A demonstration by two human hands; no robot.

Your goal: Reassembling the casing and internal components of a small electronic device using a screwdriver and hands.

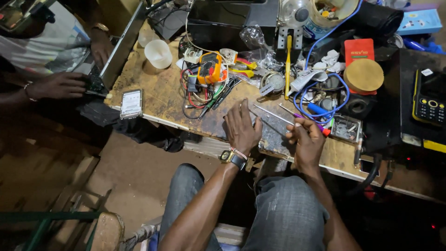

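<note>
Left hand [241,128] lies flat w/ fingers spread, palm down on the worn, stained wooden table [158,100], fingertips just beside a couple of thin bare metal rods [267,122] lying loose on the surface. Right hand [304,139] is loosely curled, thumb & forefinger pinching a slim purple-shafted screwdriver w/ a red-orange end cap [306,120]; its metal shaft points up-left toward the clutter, tip near the rods, cap near the small clear plastic parts tray [346,128]. Judging from this, the step is picking & positioning the driver over small work near the table's front edge. To do it well: keep the left palm planted as a brace, roll the driver btwn fingertips rather than gripping hard, and keep the loose rods from rolling off the edge, which is close. Blue cable loop [320,100] sits just behind the right hand, so lift the tool clear rather than dragging thru it. Orange-and-yellow multimeter w/ red & black leads [209,69] is farther back left, well apart from both hands. At the far left another person's hands [60,85] work at a dark device; keep clear of that side.
</note>
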